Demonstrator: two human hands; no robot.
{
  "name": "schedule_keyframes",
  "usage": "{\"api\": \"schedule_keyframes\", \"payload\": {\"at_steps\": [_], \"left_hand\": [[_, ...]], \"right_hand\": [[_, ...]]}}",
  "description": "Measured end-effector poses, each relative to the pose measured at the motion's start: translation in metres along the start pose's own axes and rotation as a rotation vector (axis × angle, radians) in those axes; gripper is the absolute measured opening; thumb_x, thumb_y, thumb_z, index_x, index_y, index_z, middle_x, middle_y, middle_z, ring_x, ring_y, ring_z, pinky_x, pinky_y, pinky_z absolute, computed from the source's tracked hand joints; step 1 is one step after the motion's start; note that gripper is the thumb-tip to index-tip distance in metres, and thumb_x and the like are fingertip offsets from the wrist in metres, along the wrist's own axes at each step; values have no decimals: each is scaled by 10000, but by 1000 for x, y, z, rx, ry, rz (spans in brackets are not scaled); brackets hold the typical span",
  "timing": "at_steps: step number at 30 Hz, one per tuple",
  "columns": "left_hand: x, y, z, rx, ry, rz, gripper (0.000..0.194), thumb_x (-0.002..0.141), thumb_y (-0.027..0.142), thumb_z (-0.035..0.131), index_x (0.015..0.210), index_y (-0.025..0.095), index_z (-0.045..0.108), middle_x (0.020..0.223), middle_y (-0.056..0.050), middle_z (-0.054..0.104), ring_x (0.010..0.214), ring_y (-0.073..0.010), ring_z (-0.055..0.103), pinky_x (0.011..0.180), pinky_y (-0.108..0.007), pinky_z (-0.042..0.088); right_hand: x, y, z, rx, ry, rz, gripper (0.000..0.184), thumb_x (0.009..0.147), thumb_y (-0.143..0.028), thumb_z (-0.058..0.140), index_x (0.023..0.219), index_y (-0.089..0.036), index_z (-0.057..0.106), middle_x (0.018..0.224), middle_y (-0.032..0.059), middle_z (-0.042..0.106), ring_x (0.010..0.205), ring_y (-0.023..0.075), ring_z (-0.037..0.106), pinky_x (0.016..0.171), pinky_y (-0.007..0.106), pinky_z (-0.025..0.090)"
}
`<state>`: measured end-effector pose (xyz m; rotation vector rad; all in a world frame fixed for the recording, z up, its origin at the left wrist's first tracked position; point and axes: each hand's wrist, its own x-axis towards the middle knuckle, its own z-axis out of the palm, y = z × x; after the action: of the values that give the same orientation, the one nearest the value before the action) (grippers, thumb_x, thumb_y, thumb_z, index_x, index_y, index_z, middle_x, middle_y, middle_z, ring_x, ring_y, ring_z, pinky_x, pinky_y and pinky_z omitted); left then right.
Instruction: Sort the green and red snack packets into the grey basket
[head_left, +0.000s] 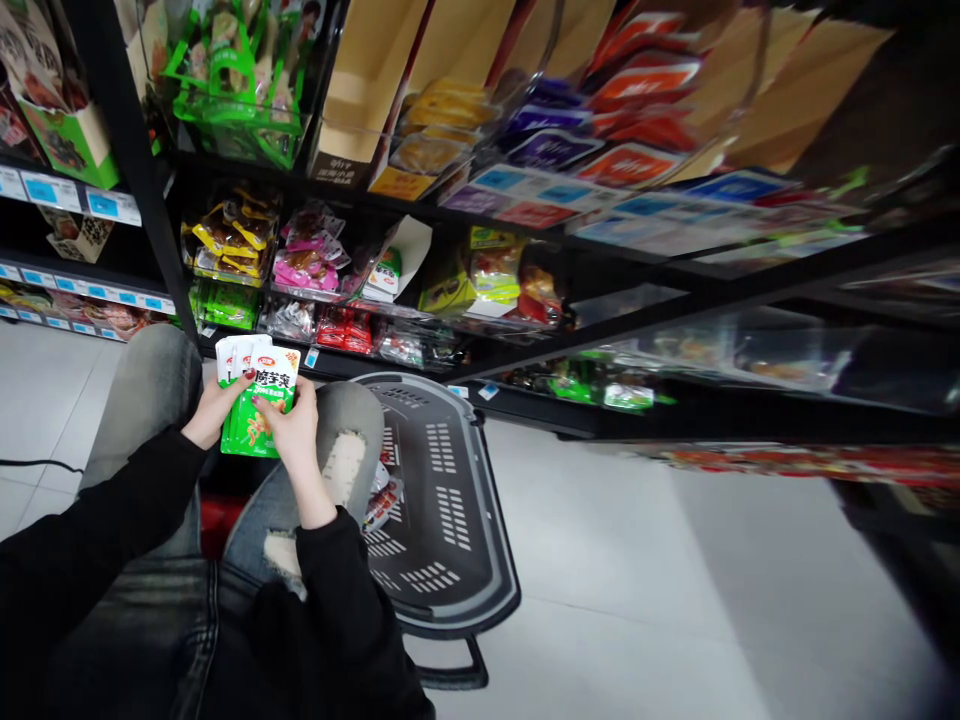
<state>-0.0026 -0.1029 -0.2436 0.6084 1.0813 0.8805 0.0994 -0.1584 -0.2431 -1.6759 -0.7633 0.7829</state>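
Several green-and-white snack packets [259, 425] are fanned out in front of my knees. My left hand [217, 403] grips them from the left side, thumb laid over the front. On the right edge, my right hand [298, 425] holds the same packets, its thumb pressed on the foremost one. Both hands are closed on them. A grey shopping basket [491, 520] stands on the floor by my right knee, with a few snack packets [384, 498] lying in it, partly hidden by my leg.
Shelves ahead hold bins of packaged snacks: yellow packets [232, 235], pink packets [309, 255], and a white box [411, 250] with a similar green-and-white packet. A dark shelf post [135, 130] rises at the left. The tiled floor [600, 570] extends right of the basket.
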Motion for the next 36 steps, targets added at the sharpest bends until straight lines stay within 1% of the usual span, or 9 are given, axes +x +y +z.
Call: {"api": "schedule_keyframes", "payload": {"at_steps": [6, 12, 15, 17, 19, 24, 29, 32, 36], "left_hand": [[-2, 3, 2, 20, -9, -9, 434, 609, 299, 759, 980, 120, 624, 920, -102, 716, 825, -229, 671, 804, -349, 510], [-4, 10, 1, 12, 5, -28, 316, 638, 247, 738, 909, 119, 637, 830, -71, 726, 707, -180, 674, 708, -289, 536], [-3, 12, -2, -36, -23, -130, 229, 669, 258, 714, 834, 115, 644, 729, -60, 720, 601, -160, 660, 593, -255, 540], [-3, 14, -2, -72, -43, -191, 197, 688, 253, 697, 815, 111, 645, 703, -62, 717, 574, -158, 656, 560, -249, 539], [-4, 17, -1, -106, -73, -250, 177, 707, 236, 676, 824, 106, 649, 698, -64, 717, 570, -161, 657, 563, -256, 543], [-11, 21, 4, -150, -148, -384, 154, 748, 219, 622, 853, 109, 651, 694, -72, 717, 577, -173, 665, 587, -269, 546], [-11, 18, 3, -94, -133, -347, 149, 733, 184, 626, 853, 97, 644, 694, -76, 720, 562, -181, 665, 561, -272, 545], [-8, 15, 1, -71, -114, -333, 136, 745, 180, 609, 845, 95, 643, 661, -69, 714, 538, -173, 656, 545, -265, 541], [-7, 11, 0, -111, -142, -357, 192, 761, 232, 597, 891, 98, 645, 720, -87, 725, 597, -196, 674, 615, -303, 553]], "right_hand": [[1, 6, -2, 121, 49, 25, 396, 585, -305, 716, 867, -219, 452, 823, -13, 588, 749, 170, 552, 720, 309, 444], [10, 12, -27, 345, 46, 72, 351, 628, -315, 672, 900, -212, 475, 857, -10, 598, 752, 152, 557, 720, 294, 449], [17, 18, -41, 421, 182, 120, 329, 629, -320, 657, 885, -214, 480, 839, -24, 588, 723, 138, 550, 710, 286, 445], [20, 22, -47, 390, 279, 132, 328, 618, -319, 659, 869, -216, 475, 819, -31, 578, 723, 139, 546, 715, 287, 441], [21, 24, -47, 321, 309, 129, 327, 616, -323, 656, 868, -219, 474, 824, -24, 578, 747, 150, 546, 735, 299, 439], [14, 15, -31, 136, 200, 35, 281, 679, -359, 592, 898, -221, 482, 893, 11, 594, 824, 173, 548, 801, 323, 430], [8, 6, -19, 18, 116, -18, 256, 743, -386, 491, 916, -199, 474, 863, 28, 600, 801, 185, 546, 765, 323, 429], [7, 6, -17, -14, 106, -39, 244, 760, -389, 475, 914, -200, 470, 839, 27, 603, 790, 187, 549, 754, 314, 426], [7, 6, -11, -29, 97, -35, 236, 781, -385, 440, 930, -204, 471, 860, 39, 612, 789, 189, 556, 733, 311, 429]]}}
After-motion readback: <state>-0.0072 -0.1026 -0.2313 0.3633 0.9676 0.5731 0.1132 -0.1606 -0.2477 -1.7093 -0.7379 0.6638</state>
